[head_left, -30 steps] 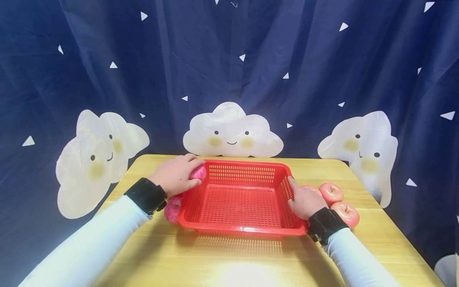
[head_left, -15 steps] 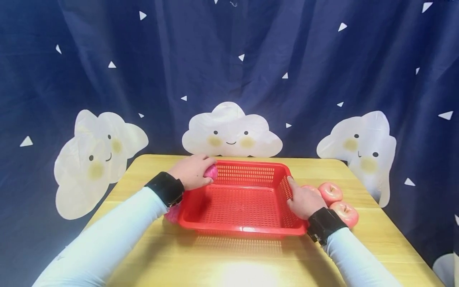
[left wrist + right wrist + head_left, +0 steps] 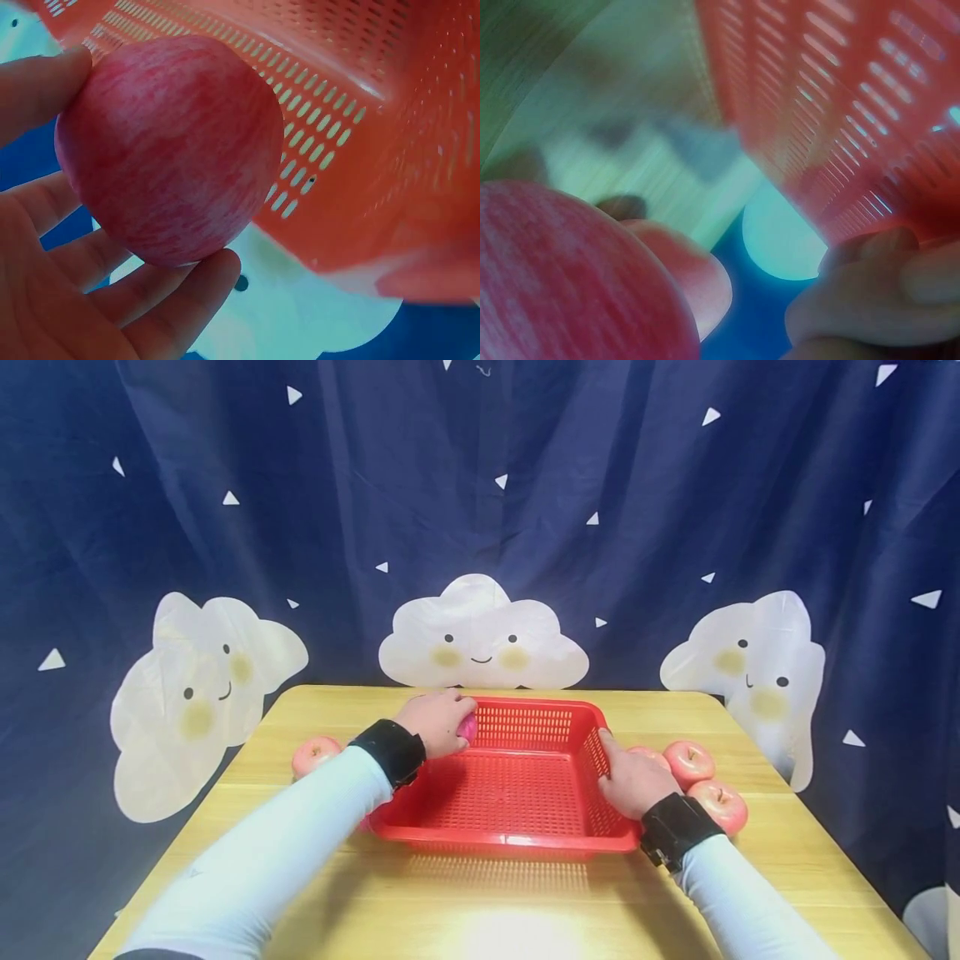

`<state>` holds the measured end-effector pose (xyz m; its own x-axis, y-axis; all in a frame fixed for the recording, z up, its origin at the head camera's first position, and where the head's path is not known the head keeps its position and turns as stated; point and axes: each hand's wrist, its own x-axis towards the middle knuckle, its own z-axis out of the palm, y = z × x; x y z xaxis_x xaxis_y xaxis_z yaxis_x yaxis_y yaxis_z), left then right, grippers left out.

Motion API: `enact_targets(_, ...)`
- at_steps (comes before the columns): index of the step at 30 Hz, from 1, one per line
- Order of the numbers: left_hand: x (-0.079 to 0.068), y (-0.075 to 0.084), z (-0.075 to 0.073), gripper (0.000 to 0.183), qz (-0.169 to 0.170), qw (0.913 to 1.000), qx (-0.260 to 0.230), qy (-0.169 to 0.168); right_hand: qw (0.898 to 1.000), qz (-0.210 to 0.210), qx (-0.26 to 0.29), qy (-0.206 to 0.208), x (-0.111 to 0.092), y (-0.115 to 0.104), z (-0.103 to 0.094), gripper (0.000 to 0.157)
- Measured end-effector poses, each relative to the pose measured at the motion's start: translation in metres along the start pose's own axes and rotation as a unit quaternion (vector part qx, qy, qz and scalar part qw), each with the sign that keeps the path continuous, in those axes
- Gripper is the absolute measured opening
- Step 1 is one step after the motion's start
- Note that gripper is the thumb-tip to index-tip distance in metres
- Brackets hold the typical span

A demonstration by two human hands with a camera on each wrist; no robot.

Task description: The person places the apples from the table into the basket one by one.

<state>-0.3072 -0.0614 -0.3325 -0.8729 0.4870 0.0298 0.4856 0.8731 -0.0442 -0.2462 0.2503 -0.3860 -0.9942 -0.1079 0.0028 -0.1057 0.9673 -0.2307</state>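
Observation:
My left hand (image 3: pixel 437 723) holds a red apple (image 3: pixel 468 728) above the left part of a red plastic basket (image 3: pixel 517 840). In the left wrist view the thumb and fingers curl round the sides of this streaked apple (image 3: pixel 172 150), with the slotted basket wall (image 3: pixel 319 127) behind it. On the basket's right rim, my right hand (image 3: pixel 637 783) grips with the thumb inside and the fingers outside. The visible basket floor is bare mesh. Close by the right wrist, a large apple (image 3: pixel 562 277) fills the lower left of that wrist view.
Several apples lie right of the basket, among them a rear apple (image 3: pixel 690 762) and a nearer apple (image 3: pixel 720 806). Left of it, another apple (image 3: pixel 315 755) shows beside the left sleeve. All stand on a wooden table (image 3: pixel 487 902), with a blue cloud-print curtain (image 3: pixel 480 460) behind.
My left hand has carried the apple rightward from the basket's left rim to over its inside. An apple at the left has come into view behind the arm. The right hand stays put.

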Motion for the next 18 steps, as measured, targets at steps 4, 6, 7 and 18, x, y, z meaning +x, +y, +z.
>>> enact_targets(4, 0.006, 0.005, 0.009, 0.071, -0.021, 0.9995, -0.004, -0.024, 1.000, -0.006, -0.002, 0.006, -0.001, 0.000, 0.001, 0.077)
enact_targets(6, 0.008, 0.008, 0.012, 0.073, -0.025, 0.9991, -0.008, -0.034, 1.000, -0.009, -0.004, 0.009, -0.001, 0.000, 0.001, 0.077)
enact_targets(7, 0.009, 0.009, 0.014, 0.075, -0.026, 0.9989, -0.009, -0.037, 1.000, -0.009, -0.004, 0.009, -0.002, 0.000, 0.001, 0.077)
enact_targets(18, 0.019, 0.001, 0.040, 0.075, -0.053, 0.9976, -0.014, -0.043, 1.000, -0.009, -0.005, 0.015, -0.001, 0.002, 0.001, 0.077)
